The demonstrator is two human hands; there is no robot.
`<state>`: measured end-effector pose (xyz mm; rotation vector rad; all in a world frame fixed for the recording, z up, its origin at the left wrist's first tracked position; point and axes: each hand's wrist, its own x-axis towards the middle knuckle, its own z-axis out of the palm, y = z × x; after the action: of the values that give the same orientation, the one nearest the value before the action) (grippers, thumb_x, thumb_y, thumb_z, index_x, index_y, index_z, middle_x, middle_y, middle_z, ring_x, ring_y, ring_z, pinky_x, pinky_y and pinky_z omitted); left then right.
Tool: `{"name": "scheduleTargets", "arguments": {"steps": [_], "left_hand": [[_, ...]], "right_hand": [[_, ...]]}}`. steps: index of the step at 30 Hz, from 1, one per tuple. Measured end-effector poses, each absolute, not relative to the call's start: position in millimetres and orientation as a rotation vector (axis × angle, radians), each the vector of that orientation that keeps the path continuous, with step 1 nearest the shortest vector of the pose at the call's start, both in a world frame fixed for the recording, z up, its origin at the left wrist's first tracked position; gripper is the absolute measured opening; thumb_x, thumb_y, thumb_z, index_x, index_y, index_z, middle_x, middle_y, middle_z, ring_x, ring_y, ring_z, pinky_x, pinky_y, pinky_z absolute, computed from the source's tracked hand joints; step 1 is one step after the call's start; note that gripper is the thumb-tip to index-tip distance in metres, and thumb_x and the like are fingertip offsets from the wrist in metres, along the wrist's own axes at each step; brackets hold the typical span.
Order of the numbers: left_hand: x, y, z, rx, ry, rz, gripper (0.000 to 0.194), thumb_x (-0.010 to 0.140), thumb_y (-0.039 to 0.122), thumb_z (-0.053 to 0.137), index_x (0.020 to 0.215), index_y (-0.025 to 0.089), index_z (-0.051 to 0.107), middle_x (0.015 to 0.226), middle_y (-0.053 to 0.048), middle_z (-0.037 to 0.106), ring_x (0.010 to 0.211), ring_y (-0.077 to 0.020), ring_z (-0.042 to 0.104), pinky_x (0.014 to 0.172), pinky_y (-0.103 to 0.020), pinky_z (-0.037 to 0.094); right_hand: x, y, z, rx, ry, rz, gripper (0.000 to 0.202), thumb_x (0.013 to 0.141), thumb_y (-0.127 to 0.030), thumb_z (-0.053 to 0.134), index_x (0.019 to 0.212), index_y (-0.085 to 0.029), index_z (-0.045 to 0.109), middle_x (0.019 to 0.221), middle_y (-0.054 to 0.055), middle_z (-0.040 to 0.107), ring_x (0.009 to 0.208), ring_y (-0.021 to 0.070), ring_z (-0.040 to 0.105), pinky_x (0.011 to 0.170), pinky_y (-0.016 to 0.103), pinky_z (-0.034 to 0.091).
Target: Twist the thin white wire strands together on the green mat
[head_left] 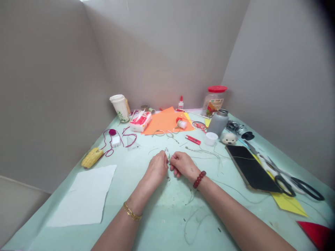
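My left hand (158, 165) and my right hand (183, 163) meet over the middle of the table, fingertips nearly touching. Both are closed in a pinch on a thin olive-green cord (169, 159), a short piece of which shows between them. A small pale tip sticks up by the left fingers; its kind is too small to tell. Loose green strands (206, 150) lie beyond my right hand, and another strand (193, 228) curls on the near side. A red lighter (193, 139) lies just past the hands.
On the right are a phone (252, 167), scissors (285, 174), a grey bottle (218, 122) and a lidded jar (214, 101). Orange paper (164, 122) and a tissue pack (140, 121) lie at the back. Leftward are a paper sheet (85, 195), yellow corn-shaped object (92, 157) and purple yarn (112, 132).
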<state>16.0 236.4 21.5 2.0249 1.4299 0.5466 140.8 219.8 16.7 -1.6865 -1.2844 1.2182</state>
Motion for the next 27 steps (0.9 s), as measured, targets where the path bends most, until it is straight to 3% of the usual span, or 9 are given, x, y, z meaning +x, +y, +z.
{"name": "scheduleTargets", "arguments": {"steps": [7,14,27], "left_hand": [[20.3,235.2,16.4,2.138,1.63,0.374,0.021,0.085,0.024,0.029,0.086,0.018,0.049,0.077,-0.007,0.061,0.072,-0.0193,0.055,0.06,-0.027,0.03],[16.9,238.9,6.4,2.123,1.585,0.519,0.022,0.085,0.027,0.032,0.079,0.02,0.052,0.075,-0.002,0.063,0.068,-0.0149,0.053,0.059,-0.023,0.03],[17.1,238.1,7.7,2.105,1.628,0.504,0.022,0.084,0.027,0.035,0.082,0.02,0.056,0.075,-0.002,0.064,0.07,-0.0157,0.055,0.058,-0.024,0.029]], "right_hand": [[142.2,225.3,11.1,-1.816,-1.544,0.779,0.01,0.068,-0.018,0.046,0.06,-0.016,0.051,0.057,-0.001,0.053,0.054,0.0089,0.043,0.051,0.021,0.029],[141.9,227.1,6.8,-1.865,-1.52,0.746,0.006,0.069,-0.019,0.047,0.067,-0.017,0.053,0.061,-0.001,0.056,0.056,0.0098,0.044,0.053,0.021,0.027],[140.4,221.8,13.2,-1.834,-1.537,0.732,0.01,0.069,-0.014,0.046,0.061,-0.017,0.051,0.058,-0.001,0.053,0.056,0.0104,0.043,0.053,0.021,0.027]]}}
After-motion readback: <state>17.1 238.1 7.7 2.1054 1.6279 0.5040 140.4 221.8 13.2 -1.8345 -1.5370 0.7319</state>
